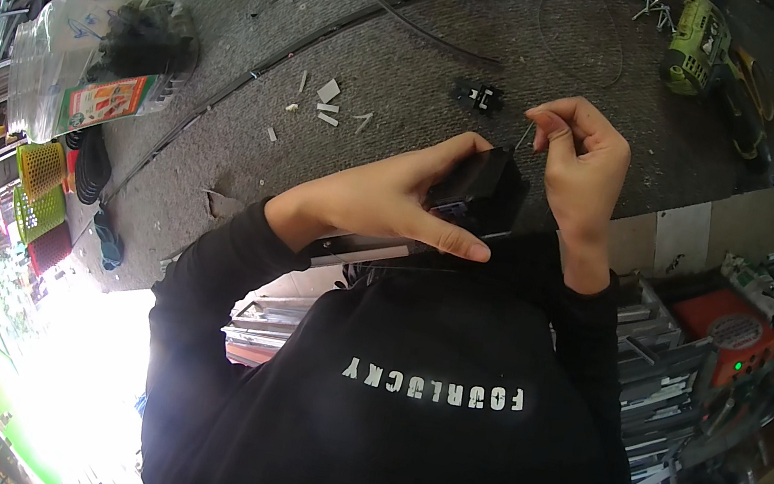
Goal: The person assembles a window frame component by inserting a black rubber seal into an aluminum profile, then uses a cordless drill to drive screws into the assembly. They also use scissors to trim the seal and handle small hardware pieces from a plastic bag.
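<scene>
My left hand [396, 183] is closed round a dark box-shaped piece [483, 184], thumb along its near side, at the near edge of the worktop. Just right of it, my right hand [586, 167] is curled, with thumb and forefinger pinching a thin metal pin [524, 135] that points down toward the piece's upper right corner. Whether the pin touches the piece I cannot tell. A small black fitting [479, 97] with a pale middle lies a little beyond my hands.
Carpeted worktop [270, 21]. A long dark strip [312, 46] crosses it. Small white scraps [330, 91] lie left of centre. A transparent plastic container [39, 75] lies far left. Loose screws [655, 6] and a green power drill [696, 48] lie far right. An orange box [722, 331] stands lower right.
</scene>
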`<state>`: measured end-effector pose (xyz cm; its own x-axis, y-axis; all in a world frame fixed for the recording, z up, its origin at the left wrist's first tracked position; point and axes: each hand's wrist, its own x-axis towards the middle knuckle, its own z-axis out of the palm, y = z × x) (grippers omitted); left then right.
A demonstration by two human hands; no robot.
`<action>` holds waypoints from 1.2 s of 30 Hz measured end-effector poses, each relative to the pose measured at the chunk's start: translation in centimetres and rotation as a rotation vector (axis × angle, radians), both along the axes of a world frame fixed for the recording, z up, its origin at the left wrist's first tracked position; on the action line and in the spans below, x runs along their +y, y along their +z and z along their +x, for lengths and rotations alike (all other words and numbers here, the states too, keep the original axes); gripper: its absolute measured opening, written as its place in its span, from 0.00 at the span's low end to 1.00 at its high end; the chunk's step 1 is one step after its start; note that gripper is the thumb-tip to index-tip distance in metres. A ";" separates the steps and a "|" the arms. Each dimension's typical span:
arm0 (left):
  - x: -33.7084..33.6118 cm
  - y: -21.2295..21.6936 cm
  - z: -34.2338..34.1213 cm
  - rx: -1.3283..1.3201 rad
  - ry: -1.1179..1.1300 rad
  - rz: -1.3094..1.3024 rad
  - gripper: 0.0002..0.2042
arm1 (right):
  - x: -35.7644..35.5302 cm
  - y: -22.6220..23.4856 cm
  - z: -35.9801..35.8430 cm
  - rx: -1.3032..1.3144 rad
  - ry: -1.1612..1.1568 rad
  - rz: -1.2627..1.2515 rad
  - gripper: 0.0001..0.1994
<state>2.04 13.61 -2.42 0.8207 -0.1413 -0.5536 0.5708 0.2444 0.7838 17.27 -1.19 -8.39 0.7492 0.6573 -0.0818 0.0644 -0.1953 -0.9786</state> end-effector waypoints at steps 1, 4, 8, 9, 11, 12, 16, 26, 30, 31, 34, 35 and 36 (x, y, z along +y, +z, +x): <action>-0.1 -0.2 0.0 -0.040 -0.007 0.024 0.40 | 0.2 -0.2 -0.1 -0.112 -0.068 -0.008 0.05; -0.1 -0.8 -0.2 -0.077 -0.054 0.091 0.39 | 0.5 -0.8 -0.1 -0.332 -0.167 -0.061 0.05; 0.0 -1.0 -0.2 -0.051 -0.099 0.140 0.40 | -0.3 -0.2 1.0 -0.167 -0.151 -0.125 0.04; 0.1 -0.9 -0.1 -0.044 -0.072 0.125 0.39 | -0.8 0.3 1.5 -0.039 -0.091 -0.169 0.05; -0.1 -0.4 -0.1 -0.012 -0.029 0.115 0.38 | -1.9 1.4 2.3 0.055 0.061 -0.251 0.10; -0.2 -0.1 0.0 -0.041 -0.067 0.220 0.38 | -2.5 2.0 2.5 0.031 0.118 -0.281 0.12; -2.0 0.9 -0.1 -0.254 -0.120 0.622 0.42 | -3.7 3.4 1.6 0.051 0.389 -0.071 0.31; -2.6 3.7 -5.4 -0.299 -0.049 1.145 0.51 | -3.8 3.7 0.3 0.446 0.711 -0.159 0.36; -3.2 3.0 -8.1 -0.028 -0.071 1.287 0.38 | -4.0 3.9 -0.3 0.416 0.651 0.025 0.33; -3.4 2.4 -8.6 -0.050 -0.020 1.309 0.35 | -3.9 3.9 -0.5 0.430 0.640 0.072 0.32; -3.6 0.7 -10.1 -0.052 0.043 1.328 0.28 | -3.0 3.1 -1.3 0.472 0.604 0.236 0.30; -3.7 0.4 -10.3 -0.068 0.070 1.329 0.27 | -2.6 2.6 -1.5 0.487 0.595 0.306 0.30; -3.7 0.2 -10.3 -0.108 0.100 1.324 0.25 | -2.3 2.2 -1.9 0.513 0.563 0.391 0.29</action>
<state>-8.29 9.88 -2.18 0.8443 0.5123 -0.1572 0.5152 -0.6952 0.5012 15.36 -3.52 -6.22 0.2351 0.9719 -0.0109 -0.4187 0.0912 -0.9036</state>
